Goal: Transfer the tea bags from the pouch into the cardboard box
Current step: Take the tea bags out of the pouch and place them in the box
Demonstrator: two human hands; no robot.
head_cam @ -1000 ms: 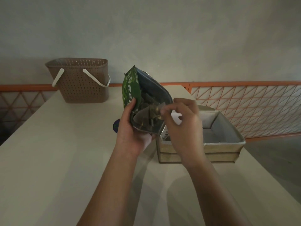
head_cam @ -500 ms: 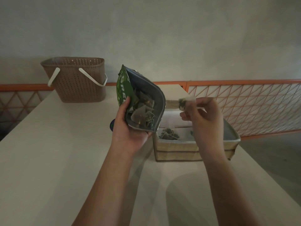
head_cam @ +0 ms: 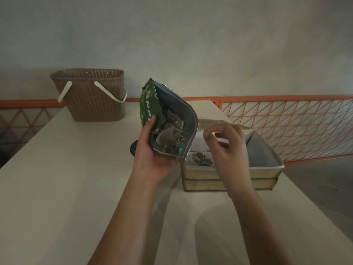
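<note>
My left hand (head_cam: 152, 157) grips a green pouch (head_cam: 150, 104) held up above the table, its wide mouth turned toward me. Several pyramid tea bags (head_cam: 169, 137) show inside its grey lining. To the right stands the open cardboard box (head_cam: 229, 175), with a few tea bags (head_cam: 202, 158) lying in its near left corner. My right hand (head_cam: 227, 148) hovers over the box, just right of the pouch mouth, fingers loosely curled and holding nothing.
A brown perforated basket (head_cam: 91, 96) with white handles stands at the table's far left. A dark round object (head_cam: 133, 149) peeks out behind my left wrist. An orange lattice railing (head_cam: 286, 127) runs behind the table, whose right edge lies close beside the box.
My right hand carried a tea bag from the pouch to above the box and let it go; it now hovers with nothing in it near the pouch mouth. The left hand keeps holding the pouch.
</note>
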